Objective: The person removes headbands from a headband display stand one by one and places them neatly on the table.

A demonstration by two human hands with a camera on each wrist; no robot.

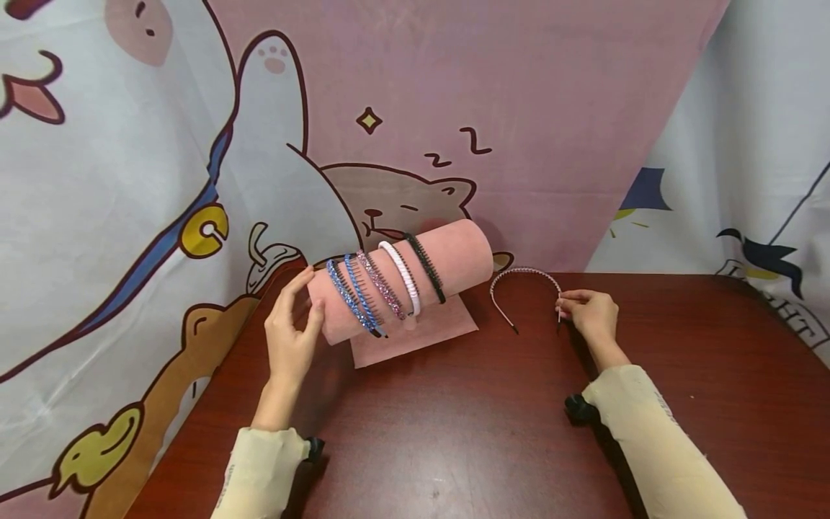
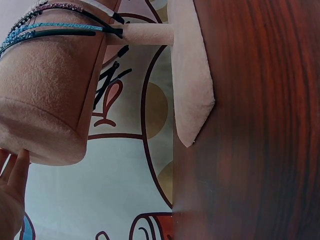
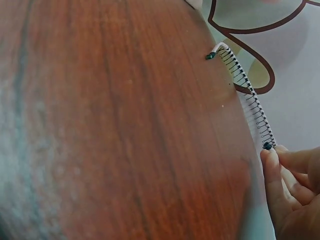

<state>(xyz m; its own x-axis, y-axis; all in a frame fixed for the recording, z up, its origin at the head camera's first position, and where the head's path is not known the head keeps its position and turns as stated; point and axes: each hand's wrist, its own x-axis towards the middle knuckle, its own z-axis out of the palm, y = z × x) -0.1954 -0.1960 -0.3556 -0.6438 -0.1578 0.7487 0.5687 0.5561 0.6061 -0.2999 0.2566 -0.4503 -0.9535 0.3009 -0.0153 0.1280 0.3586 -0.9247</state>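
Observation:
A pink plush headband stand (image 1: 454, 252) has a padded roll on a short post over a flat base. Several toothed headbands sit across the roll: glittery blue (image 1: 350, 299), striped blue (image 1: 364, 292), glittery pink (image 1: 382, 286), white (image 1: 402, 277) and black (image 1: 424, 267). At the roll's left end my left hand (image 1: 288, 328) holds it, thumb in front and fingers at the far edge. My right hand (image 1: 591, 315) pinches one end of a thin pale headband (image 1: 524, 270) with inner teeth, between thumb and fingers. Its other dark tip (image 3: 210, 56) points away from the hand.
The base (image 1: 415, 339) of the stand rests on a dark red wooden table (image 1: 454, 432). Behind it hangs a cartoon-printed cloth (image 1: 551, 108), close to the table's back edge. Dark wrist devices (image 1: 579, 409) are worn at both cuffs.

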